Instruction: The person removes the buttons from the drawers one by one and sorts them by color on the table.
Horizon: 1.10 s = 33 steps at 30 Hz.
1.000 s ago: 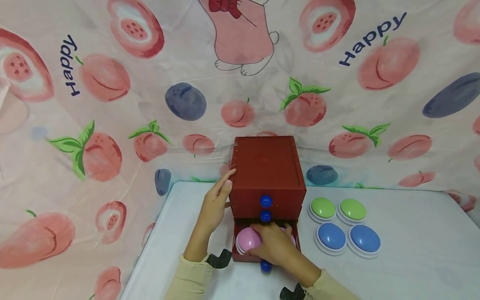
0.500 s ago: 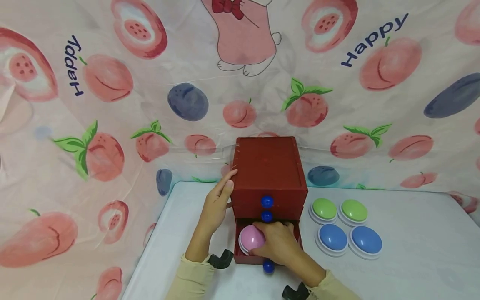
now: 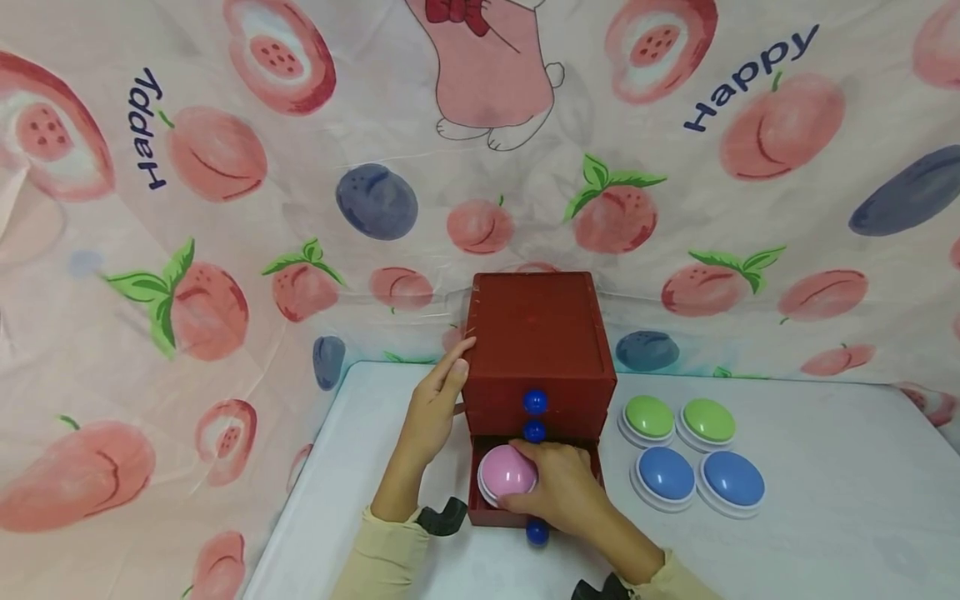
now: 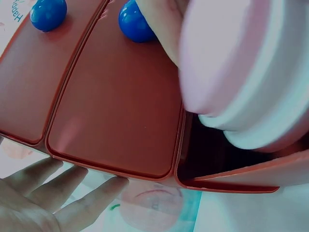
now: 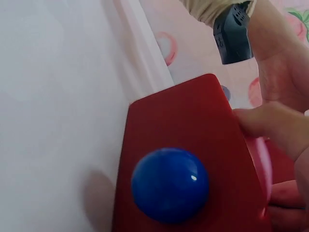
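Note:
My right hand [image 3: 558,492] grips a pink push button [image 3: 504,471] with a white base, thumb and fingers around its right side, over the pulled-out bottom drawer [image 3: 495,518] of a red-brown cabinet [image 3: 536,325]. In the left wrist view the pink button [image 4: 217,53] is tilted, its white base above the drawer's side wall. My left hand [image 3: 433,412] rests with extended fingers against the cabinet's left side. The drawer's blue knob [image 5: 170,186] fills the middle of the right wrist view. The right part of the drawer is hidden behind my right hand.
Two green push buttons [image 3: 648,417] and two blue push buttons [image 3: 666,475] stand grouped on the white table [image 3: 825,483] to the cabinet's right. Two drawers above, each with a blue knob [image 3: 535,402], are closed. A fruit-print cloth [image 3: 480,183] hangs behind.
My right hand has shifted slightly right and closed round the pink button, which now shows more of its dome and sits a little higher in view. The left hand stays at the cabinet.

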Each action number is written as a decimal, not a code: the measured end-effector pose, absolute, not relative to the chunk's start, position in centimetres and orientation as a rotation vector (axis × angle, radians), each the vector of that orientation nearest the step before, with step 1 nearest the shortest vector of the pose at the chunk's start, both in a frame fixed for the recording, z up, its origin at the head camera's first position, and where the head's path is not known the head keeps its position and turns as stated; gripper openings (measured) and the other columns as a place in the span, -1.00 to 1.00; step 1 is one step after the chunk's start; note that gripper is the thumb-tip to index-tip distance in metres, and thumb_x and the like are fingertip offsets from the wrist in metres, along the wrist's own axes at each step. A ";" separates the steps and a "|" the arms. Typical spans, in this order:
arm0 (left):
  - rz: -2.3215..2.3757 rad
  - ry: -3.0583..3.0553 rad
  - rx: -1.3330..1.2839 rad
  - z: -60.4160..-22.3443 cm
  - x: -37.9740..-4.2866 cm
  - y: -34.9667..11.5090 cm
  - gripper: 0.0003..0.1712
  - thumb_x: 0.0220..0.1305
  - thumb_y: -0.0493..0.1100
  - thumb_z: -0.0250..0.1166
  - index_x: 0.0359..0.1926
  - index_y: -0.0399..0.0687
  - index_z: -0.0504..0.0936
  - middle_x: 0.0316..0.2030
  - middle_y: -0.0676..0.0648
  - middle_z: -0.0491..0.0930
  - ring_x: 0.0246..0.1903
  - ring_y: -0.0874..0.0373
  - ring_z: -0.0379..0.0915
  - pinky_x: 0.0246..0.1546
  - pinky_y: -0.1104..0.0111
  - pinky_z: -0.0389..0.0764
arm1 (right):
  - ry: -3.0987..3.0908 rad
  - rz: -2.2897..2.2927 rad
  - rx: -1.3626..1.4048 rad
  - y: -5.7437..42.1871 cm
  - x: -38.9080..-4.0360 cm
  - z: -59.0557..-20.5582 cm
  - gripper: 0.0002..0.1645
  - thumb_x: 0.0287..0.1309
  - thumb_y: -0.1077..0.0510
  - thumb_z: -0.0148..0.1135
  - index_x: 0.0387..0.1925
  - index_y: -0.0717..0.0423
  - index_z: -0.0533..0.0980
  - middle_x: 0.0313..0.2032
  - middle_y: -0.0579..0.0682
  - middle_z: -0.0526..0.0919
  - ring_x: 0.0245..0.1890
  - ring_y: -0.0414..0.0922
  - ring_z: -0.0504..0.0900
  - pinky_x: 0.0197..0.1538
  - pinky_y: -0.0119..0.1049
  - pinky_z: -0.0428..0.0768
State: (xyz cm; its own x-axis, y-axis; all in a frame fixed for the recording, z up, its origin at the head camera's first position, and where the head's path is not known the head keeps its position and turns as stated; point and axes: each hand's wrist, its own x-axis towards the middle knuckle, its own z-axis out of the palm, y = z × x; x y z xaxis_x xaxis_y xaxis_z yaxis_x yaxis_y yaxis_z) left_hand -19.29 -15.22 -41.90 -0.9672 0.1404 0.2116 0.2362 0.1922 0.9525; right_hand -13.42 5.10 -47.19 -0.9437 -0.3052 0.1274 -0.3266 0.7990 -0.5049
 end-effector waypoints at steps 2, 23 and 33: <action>-1.913 -2.366 -0.374 -41.9 -19.3 -15.2 -0.55 0.58 0.27 -0.04 0.40 0.63 0.40 0.43 0.10 0.36 0.29 -0.06 0.47 0.01 -0.02 0.72 | -2.914 0.876 0.519 5.1 -13.3 -47.3 -0.15 -0.20 -0.33 0.61 0.15 -0.05 0.66 -0.10 -0.09 0.79 -0.09 -0.05 0.70 -0.03 0.07 0.65; -1.907 -2.370 -0.367 -41.8 -19.2 -15.1 -0.55 0.57 0.29 -0.05 0.40 0.64 0.40 0.44 0.10 0.36 0.28 -0.04 0.48 0.00 -0.02 0.72 | -2.823 0.978 0.413 5.0 -12.1 -47.3 -0.14 -0.17 -0.33 0.61 0.14 0.05 0.66 -0.14 -0.08 0.71 -0.16 -0.17 0.68 -0.18 -0.26 0.77; -1.912 -2.367 -0.363 -41.9 -19.3 -15.2 -0.54 0.57 0.28 -0.04 0.40 0.63 0.40 0.43 0.10 0.37 0.27 -0.06 0.49 0.00 -0.02 0.72 | -2.733 0.943 0.448 5.5 -11.6 -47.4 -0.14 -0.25 -0.28 0.68 0.10 0.07 0.68 -0.09 -0.09 0.75 -0.14 -0.20 0.70 -0.11 -0.29 0.75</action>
State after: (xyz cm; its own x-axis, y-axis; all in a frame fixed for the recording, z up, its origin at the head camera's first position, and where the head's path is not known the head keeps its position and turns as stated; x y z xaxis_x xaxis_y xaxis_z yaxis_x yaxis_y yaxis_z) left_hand -19.34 -15.16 -41.92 -0.9690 0.1344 0.2072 0.2308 0.1941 0.9534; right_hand -11.64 5.49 -47.35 -0.9305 -0.2134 0.2978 -0.3516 0.7484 -0.5624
